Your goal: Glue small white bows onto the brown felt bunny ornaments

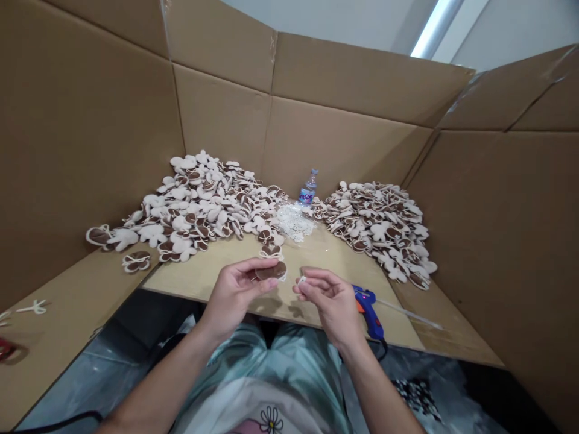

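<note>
A clear bag [294, 222] of white bits [292, 226] sits between cutout heaps [199, 205].

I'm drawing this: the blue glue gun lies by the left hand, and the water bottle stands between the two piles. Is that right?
No, the blue glue gun lies by the right hand, not the left, as the head view shows. The water bottle stands between the two piles.

Plastic water bottle [308, 188] between two heaps of cutouts [194, 205]
</note>
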Motion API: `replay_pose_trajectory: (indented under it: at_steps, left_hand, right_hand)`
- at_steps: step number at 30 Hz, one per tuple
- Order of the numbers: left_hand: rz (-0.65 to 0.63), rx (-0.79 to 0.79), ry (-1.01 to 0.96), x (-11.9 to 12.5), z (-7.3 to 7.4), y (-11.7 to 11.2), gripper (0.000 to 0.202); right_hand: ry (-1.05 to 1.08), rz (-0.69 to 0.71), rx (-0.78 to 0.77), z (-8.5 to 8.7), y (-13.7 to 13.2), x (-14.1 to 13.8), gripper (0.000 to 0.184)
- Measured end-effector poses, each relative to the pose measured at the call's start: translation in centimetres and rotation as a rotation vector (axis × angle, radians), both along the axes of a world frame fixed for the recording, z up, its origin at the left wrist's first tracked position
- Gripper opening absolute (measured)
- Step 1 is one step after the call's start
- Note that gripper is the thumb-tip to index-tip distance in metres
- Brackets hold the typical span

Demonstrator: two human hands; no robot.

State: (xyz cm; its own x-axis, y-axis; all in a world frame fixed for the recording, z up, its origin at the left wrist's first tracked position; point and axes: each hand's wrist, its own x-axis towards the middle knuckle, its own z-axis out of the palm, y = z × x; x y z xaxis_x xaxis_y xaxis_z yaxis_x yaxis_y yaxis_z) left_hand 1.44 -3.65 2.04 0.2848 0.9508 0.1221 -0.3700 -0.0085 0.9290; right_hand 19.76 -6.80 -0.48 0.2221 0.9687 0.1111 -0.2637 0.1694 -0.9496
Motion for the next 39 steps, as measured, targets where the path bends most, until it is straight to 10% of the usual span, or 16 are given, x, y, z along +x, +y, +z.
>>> replay_pose_trajectory:
  at_steps: [18,39]
  left_hand:
    - [-0.038,0.185,0.174,1.5,0.4,-2.6,0.020]
    - [-0.028,0.392,0.264,1.9,0.1,-3.3,0.020]
  right_hand:
    - [-0.030,-0.066,0.110,0.7,-4.6,1.1,0.014]
    - [-0.581,-0.276,0.505,1.0,-6.0,0.1,0.025]
